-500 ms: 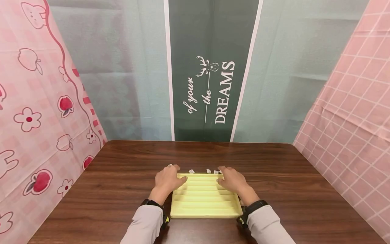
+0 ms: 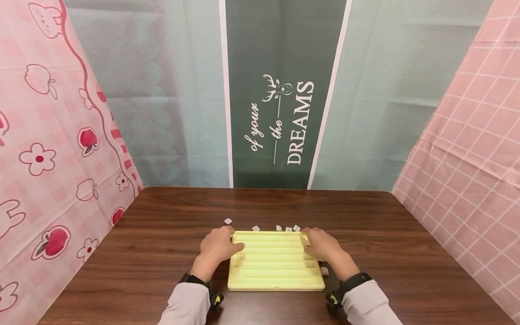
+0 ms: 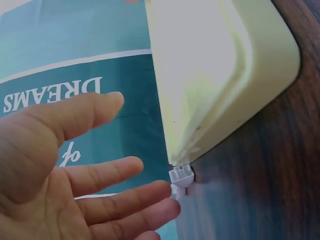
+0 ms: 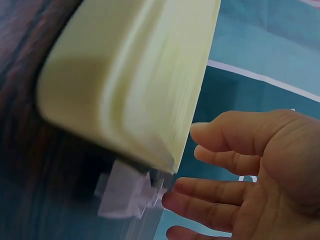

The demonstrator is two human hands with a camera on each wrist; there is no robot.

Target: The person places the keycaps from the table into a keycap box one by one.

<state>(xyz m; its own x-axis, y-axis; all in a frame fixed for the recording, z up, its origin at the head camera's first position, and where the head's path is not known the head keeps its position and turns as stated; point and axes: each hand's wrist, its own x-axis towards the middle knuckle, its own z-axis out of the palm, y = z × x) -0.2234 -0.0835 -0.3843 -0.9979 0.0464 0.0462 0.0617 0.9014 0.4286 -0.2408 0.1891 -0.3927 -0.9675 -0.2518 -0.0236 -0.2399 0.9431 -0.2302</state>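
A pale yellow ridged tray (image 2: pixel 276 285) lies on the table in front of me, with raised bars running across it. Beside its far left corner is my left hand (image 2: pixel 219 246), its thumb reaching over the edge in the head view. The left wrist view shows that hand with fingers spread and holding nothing, near a small white keycap-like piece (image 3: pixel 181 176). My right hand (image 2: pixel 325 247) is at the tray's right side, fingers loosely extended and nothing gripped. In the right wrist view its fingertips are close to white pieces (image 4: pixel 122 192) beside the tray.
Several small white pieces lie beyond the tray's far edge, one (image 2: pixel 228 221) farther out at left. Another white piece (image 2: pixel 324 271) sits by the tray's right side. The brown wooden table (image 2: pixel 162 253) ends at a hanging green cloth (image 2: pixel 195 113); pink cloths hang at both sides.
Both hands have moved outward, the left one leftward and the right one rightward, away from the tray's sides. White pieces they covered now show. The tray has stayed about where it was.
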